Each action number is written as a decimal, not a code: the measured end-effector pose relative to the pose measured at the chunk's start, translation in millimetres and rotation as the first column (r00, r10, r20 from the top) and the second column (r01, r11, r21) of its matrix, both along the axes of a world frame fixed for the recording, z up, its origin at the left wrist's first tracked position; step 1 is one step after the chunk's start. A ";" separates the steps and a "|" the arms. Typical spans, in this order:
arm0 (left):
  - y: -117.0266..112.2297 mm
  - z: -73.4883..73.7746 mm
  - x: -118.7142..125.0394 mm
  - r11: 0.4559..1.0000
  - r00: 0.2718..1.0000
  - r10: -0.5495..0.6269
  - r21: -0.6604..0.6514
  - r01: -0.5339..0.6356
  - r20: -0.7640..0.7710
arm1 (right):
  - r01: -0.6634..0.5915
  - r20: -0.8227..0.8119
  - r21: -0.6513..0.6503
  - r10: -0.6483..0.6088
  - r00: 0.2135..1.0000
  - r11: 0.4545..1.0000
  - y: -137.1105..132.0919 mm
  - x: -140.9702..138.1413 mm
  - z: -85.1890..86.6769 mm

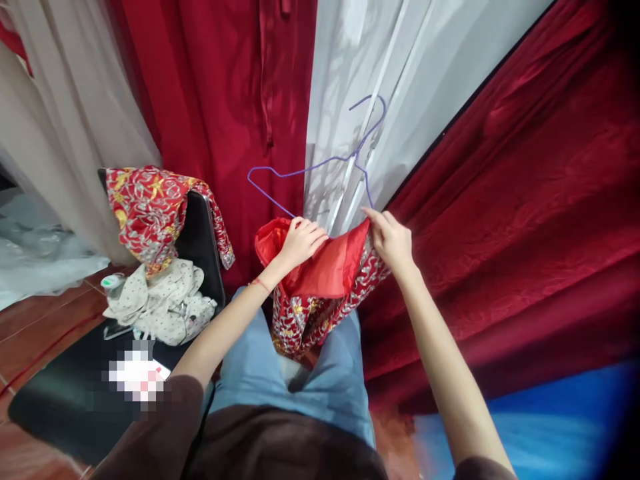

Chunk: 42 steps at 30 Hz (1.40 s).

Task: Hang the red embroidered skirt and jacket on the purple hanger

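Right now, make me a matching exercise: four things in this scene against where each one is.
1 purple wire hanger
2 red garment with lining
3 polka-dot cloth
4 red patterned garment

A piled on the black chair seat
B held in both hands
C draped over the chair back
D above the hands, against the white curtain

Pairs: 1-D, 2-B, 3-A, 4-C

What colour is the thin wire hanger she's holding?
The thin wire hanger is purple, seen best in the head view against the white curtain.
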<state>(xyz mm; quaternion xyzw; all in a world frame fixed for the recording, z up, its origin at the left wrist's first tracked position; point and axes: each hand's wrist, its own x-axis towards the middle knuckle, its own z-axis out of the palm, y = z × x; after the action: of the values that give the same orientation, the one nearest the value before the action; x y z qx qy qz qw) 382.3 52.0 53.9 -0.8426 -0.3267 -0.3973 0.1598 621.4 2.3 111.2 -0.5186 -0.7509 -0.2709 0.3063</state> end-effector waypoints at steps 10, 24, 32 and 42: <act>13.3 -11.6 8.3 0.990 0.996 0.015 0.141 -0.003 -0.082 | -0.081 0.190 0.092 0.062 0.980 0.992 2.9 24.6 -17.5; -8.0 -5.1 -31.3 0.977 0.971 0.118 0.152 -0.152 0.210 | -0.104 0.036 0.001 0.104 0.994 0.995 7.8 7.2 -6.5; 22.3 -62.6 -100.4 0.796 0.698 0.496 -0.592 -0.127 0.517 | -0.040 0.039 0.018 0.039 0.998 0.999 9.3 4.2 -4.9; 65.1 -37.7 -126.8 0.707 0.507 0.561 -0.697 0.117 0.654 | 0.120 0.335 -0.079 -0.087 0.938 0.990 -11.0 -5.1 6.7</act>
<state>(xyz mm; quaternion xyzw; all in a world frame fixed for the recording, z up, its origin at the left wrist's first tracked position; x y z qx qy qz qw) 255.5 117.2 16.2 -0.4890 -0.5943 -0.5771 -0.2732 616.3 -8.7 117.9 -0.5189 -0.7758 -0.3324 0.1357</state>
